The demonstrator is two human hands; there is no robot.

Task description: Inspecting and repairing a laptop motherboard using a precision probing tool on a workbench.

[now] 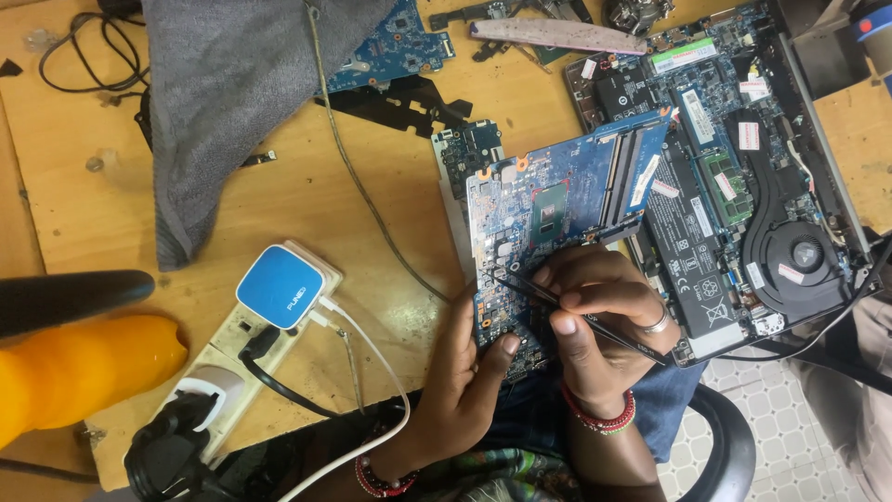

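The right hand (599, 311) is closed on a pair of thin black metal tweezers (581, 318), fingers pinched together around the shaft, and the tips touch the lower part of a blue rectangular laptop circuit board (548, 209). The left hand (465, 372) clamps the near edge of that board, thumb on top and the fingers hidden beneath it. The board tilts up from the wooden workbench (307, 195).

Just right of the board lies one opened grey laptop chassis (743, 177), showing one round black fan and one flat black battery; its far corner is cut off by the frame. Behind the board, a second blue board (395, 46) is half hidden under one grey cloth (223, 102). Left of the board sits one white power strip (232, 349) carrying one blue-and-white charger (281, 285), with two black plugs; its near end is hard to make out. At the far left, one orange-and-black tool (74, 353) is cut off.
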